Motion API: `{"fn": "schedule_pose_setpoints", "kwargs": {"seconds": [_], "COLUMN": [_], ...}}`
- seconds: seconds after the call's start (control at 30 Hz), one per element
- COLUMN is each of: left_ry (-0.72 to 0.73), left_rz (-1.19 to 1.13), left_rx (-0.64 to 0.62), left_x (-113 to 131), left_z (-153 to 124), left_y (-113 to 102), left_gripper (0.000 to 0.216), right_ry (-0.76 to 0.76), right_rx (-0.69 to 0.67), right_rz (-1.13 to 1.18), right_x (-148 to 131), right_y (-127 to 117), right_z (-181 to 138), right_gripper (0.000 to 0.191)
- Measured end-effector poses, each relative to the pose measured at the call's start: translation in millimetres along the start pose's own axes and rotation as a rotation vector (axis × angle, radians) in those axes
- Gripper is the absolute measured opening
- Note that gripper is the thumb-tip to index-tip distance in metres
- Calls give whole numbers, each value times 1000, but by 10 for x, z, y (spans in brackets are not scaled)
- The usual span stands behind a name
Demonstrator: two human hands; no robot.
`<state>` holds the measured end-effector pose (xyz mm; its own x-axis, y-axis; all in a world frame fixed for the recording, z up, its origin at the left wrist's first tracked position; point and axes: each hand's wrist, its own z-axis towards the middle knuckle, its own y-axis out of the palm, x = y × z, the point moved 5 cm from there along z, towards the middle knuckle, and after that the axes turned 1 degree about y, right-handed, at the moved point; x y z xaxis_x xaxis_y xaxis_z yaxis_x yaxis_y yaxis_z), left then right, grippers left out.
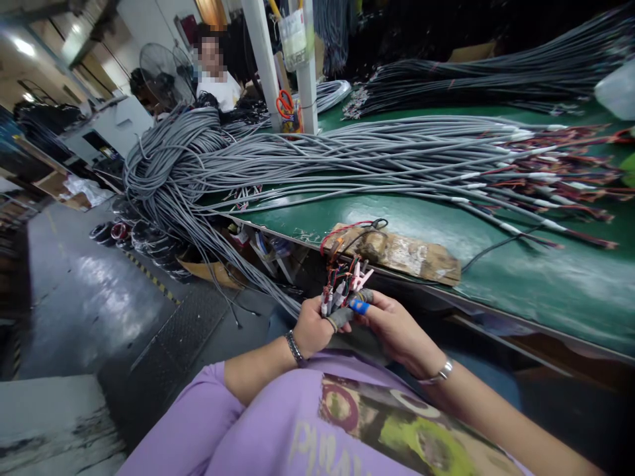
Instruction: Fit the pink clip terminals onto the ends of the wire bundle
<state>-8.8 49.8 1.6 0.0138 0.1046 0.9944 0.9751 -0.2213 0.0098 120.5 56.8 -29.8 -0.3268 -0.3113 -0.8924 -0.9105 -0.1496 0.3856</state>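
Cable-harness workshop: grey cable bundles (347,149), green workbench (546,277)

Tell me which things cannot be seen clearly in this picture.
- Head view: wire ends between the left hand and right hand, too small to count.
- Cable bundle, cut off by the right edge.
- Space under the green table, too dark.

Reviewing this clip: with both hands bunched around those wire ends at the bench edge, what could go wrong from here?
1. The left hand and right hand pinch a wire bundle with many loose ends; some could slip out or be mixed up.
2. The grey cables spill off the green table in a tangle, so a tug may snag or drag them down.
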Motion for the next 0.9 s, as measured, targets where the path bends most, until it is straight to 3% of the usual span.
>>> {"fn": "schedule_pose_setpoints", "kwargs": {"seconds": [0.17, 0.4, 0.67, 0.8, 0.9], "left_ry": [-19, -67, 31, 35, 48], "left_rz": [-17, -5, -1, -23, -37], "left_rx": [13, -121, 3, 63, 89], "left_x": [11, 24, 20, 7, 33], "left_z": [-1, 2, -10, -15, -15], "left_y": [-11, 43, -39, -72, -79], "left_gripper": [45, 44, 49, 46, 45], "right_ry": [20, 26, 117, 175, 228], "right_rx": [22, -128, -118, -80, -52], "right_rz": [37, -12, 137, 285, 385], "right_x": [-26, -67, -42, 20, 80], "right_y": [26, 135, 146, 0, -122], "right_z": [-18, -22, 11, 55, 136], "right_gripper": [25, 18, 31, 22, 29]}}
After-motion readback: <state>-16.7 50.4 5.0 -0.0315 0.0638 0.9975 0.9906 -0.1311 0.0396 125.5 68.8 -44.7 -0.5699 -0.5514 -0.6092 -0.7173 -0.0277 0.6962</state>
